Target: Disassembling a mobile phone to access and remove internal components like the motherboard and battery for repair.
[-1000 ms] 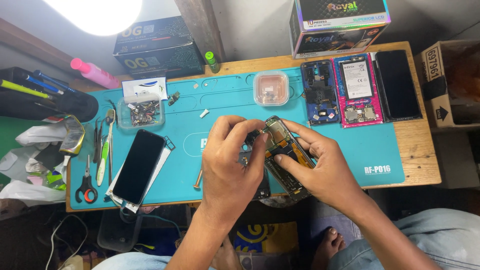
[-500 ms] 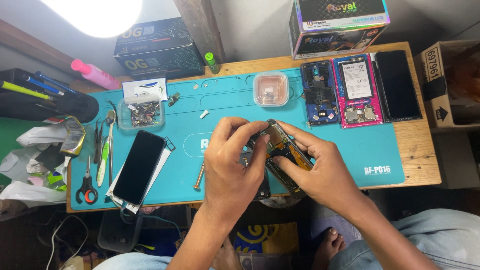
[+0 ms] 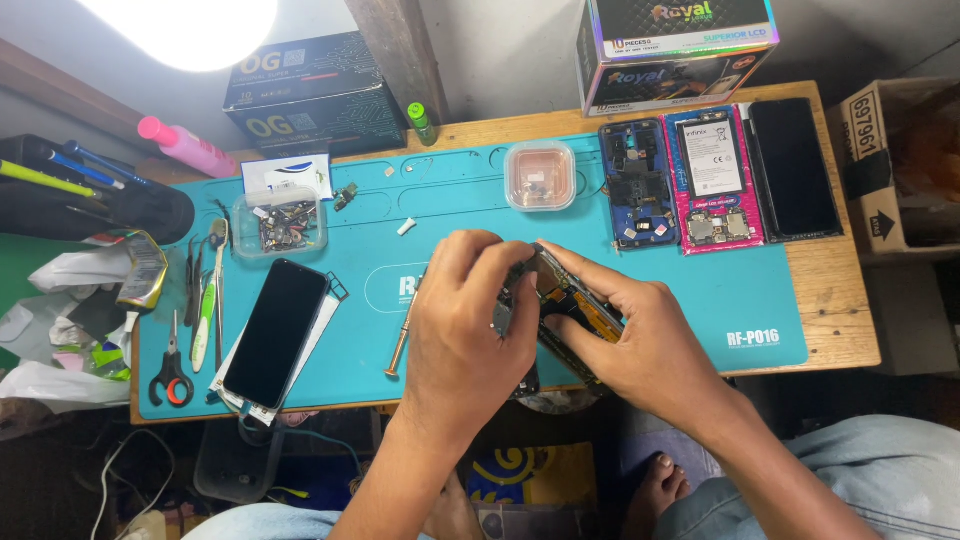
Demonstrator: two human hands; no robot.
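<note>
Both hands meet over the front edge of the teal repair mat (image 3: 460,200), clamped on an opened phone body (image 3: 570,305) whose copper-and-orange insides face up. The left hand (image 3: 465,330) curls over its near end, fingers closed on the frame; the right hand (image 3: 640,345) grips the far side, thumb and forefinger pinched at the top edge. What the fingertips press on is hidden.

The phone is plainly well into teardown — back off, internals bare. At the mat's far right corner lie 3 more pieces: a blue stripped frame (image 3: 638,185), a pink frame with its battery (image 3: 713,180), and a dark panel (image 3: 795,165). A clear tub of small parts (image 3: 540,175) sits at the mat's top middle, and a tray of screws (image 3: 278,222) at its upper left. A screwdriver (image 3: 402,335) lies idle on the mat just left of the hands, and a black screen (image 3: 275,330) rests near the mat's left end. Judging by this, reassembly is not yet finished — loose parts remain.
</note>
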